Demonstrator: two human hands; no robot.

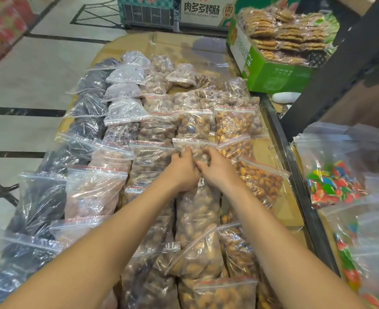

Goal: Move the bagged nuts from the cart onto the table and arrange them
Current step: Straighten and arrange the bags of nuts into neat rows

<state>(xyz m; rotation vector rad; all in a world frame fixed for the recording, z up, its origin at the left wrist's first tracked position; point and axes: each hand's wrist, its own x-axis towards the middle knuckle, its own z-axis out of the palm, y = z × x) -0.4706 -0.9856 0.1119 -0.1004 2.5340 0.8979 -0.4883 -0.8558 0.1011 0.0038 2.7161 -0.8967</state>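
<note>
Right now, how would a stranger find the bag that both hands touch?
Start at the green box at the table's far right. Come toward the camera along the brown-nut rows to the bag of nuts. Only this one has both hands, left and right, on it.

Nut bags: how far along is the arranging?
Mostly done: the table already carries overlapping rows of zip bags, dark ones on the left, brown nuts in the middle. In hand: left hand and right hand set one nut bag into the centre row. Cart is out of view, so the remainder is unknown.
</note>
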